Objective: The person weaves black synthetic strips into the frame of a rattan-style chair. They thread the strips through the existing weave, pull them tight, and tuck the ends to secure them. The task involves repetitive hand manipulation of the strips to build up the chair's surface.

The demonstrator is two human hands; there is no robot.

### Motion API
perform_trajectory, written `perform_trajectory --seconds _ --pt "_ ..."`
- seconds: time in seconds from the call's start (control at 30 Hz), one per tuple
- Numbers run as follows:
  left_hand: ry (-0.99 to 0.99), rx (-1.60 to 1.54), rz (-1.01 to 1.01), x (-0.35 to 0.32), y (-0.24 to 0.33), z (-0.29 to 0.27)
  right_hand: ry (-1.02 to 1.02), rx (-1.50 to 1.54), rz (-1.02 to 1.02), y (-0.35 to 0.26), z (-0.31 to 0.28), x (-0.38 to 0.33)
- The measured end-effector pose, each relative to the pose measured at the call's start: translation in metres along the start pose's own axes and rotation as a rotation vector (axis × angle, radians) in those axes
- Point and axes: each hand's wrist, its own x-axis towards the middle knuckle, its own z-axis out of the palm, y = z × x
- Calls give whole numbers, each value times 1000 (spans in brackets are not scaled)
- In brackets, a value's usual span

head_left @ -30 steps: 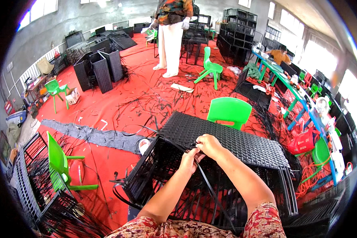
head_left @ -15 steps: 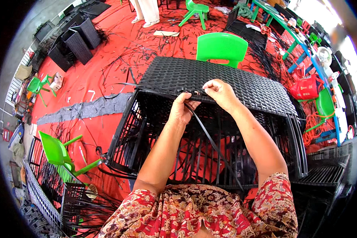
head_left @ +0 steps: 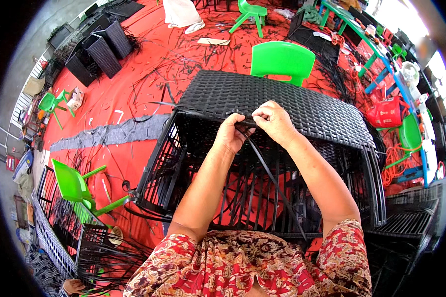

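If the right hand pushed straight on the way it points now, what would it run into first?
Most likely the black woven panel, whose near edge lies right at the right hand; whether they touch is hard to tell.

Shirt [head_left: 243, 255]: red, tan, dark brown; dense swirling print. Sleeves [head_left: 344, 247] short, same print. Forearms [head_left: 318, 171], left hand [head_left: 230, 134], right hand [head_left: 276, 123] bare.

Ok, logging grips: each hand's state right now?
Left hand: closed on edge of black woven piece.
Right hand: pinched shut at that edge; anything held is hidden.
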Motion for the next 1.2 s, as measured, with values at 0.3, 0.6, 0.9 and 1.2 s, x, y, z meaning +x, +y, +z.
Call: perform_trajectory --seconds 0.3,0.6,0.9,1.2 --pt "23 -121 19 5 -9 -5 -13 -176 60 -26 9 2" --pt "-63 -180 38 -19 -22 -7 -298 -114 461 12 -102 2" --pt "-142 -146 67 -15 -34 -15 -250 -704 -227 -15 -62 -4" --pt "133 363 403 -89 -8 -69 -373 -937 -255 -36 -46 12"
